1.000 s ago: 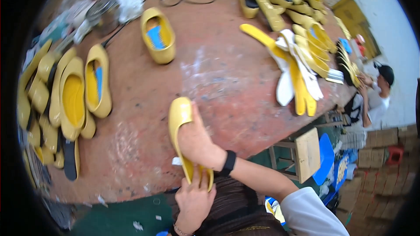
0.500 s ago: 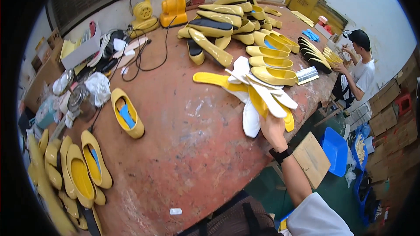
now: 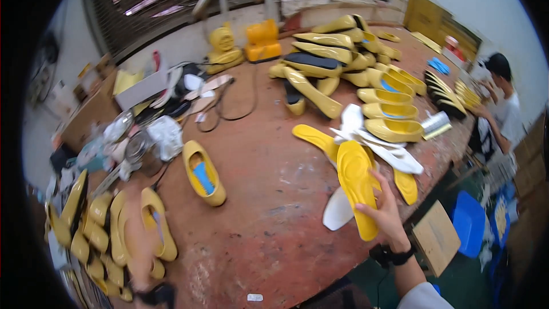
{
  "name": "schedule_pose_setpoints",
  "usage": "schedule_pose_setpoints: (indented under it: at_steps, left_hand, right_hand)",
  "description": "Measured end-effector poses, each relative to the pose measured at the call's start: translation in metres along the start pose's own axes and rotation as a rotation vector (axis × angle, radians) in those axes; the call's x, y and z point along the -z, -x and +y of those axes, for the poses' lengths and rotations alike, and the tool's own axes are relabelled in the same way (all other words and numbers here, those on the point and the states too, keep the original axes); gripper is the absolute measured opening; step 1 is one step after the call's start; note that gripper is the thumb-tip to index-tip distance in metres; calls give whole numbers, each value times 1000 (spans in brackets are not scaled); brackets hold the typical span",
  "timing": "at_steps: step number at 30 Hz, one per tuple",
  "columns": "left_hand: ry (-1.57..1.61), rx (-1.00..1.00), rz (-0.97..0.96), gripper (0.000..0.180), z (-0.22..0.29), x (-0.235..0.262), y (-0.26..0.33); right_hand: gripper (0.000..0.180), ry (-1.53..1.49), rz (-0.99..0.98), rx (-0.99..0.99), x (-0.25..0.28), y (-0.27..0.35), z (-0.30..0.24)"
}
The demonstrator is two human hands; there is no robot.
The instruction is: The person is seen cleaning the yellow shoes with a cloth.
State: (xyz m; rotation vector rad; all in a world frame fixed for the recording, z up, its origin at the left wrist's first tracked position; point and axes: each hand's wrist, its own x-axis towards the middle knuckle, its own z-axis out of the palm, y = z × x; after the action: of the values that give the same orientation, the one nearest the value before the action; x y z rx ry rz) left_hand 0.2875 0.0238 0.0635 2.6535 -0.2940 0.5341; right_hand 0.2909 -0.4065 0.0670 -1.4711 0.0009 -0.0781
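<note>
Take the lone yellow shoe point(image 3: 204, 178) with the blue lining, standing by itself on the reddish-brown surface point(image 3: 257, 206), as the landmark. To its right, well apart, the right hand point(image 3: 386, 213) has a yellow insole point(image 3: 355, 186) in its grip, thumb on one face near the narrow end. Beyond that insole, also right of the lone shoe, lie loose white insoles point(image 3: 394, 154), with another yellow insole point(image 3: 405, 186) among them. Left of the lone shoe and nearer the person, the left hand point(image 3: 137, 237) is over a cluster of yellow shoes point(image 3: 97, 223); it is blurred, so I cannot tell whether its grip is clenched or released. Farther back and right of the lone shoe sits a heap of yellow shoes point(image 3: 320, 51); a small white label point(image 3: 255, 297) lies nearer the person than it.
</note>
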Motion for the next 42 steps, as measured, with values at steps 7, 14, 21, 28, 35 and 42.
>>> schedule_pose_setpoints:
  at_steps: [7, 14, 21, 28, 35, 42]
  left_hand:
    - [-167, 443, -60, 45, 2, -65, -44]
    - [55, -127, 99, 21, 74, 27, 58]
    - [86, -90, -306, 30, 92, 63, 213]
    - [201, 308, -52, 78, 93, 14, 279]
    - [395, 288, 261, 121, 89, -30, 290]
    - [437, 313, 232, 140, 88, -29, 293]
  right_hand:
    - [55, -708, -257, -156, -18, 48, -49]
    - [24, -101, 59, -266, -1, 78, -39]
    - [50, -689, -198, -436, -37, 64, -3]
    - [62, 616, -446, 539, -65, 76, -38]
    - [34, 753, -1024, 723, -152, 127, 40]
    - [36, 537, -1157, 525, -205, 151, 80]
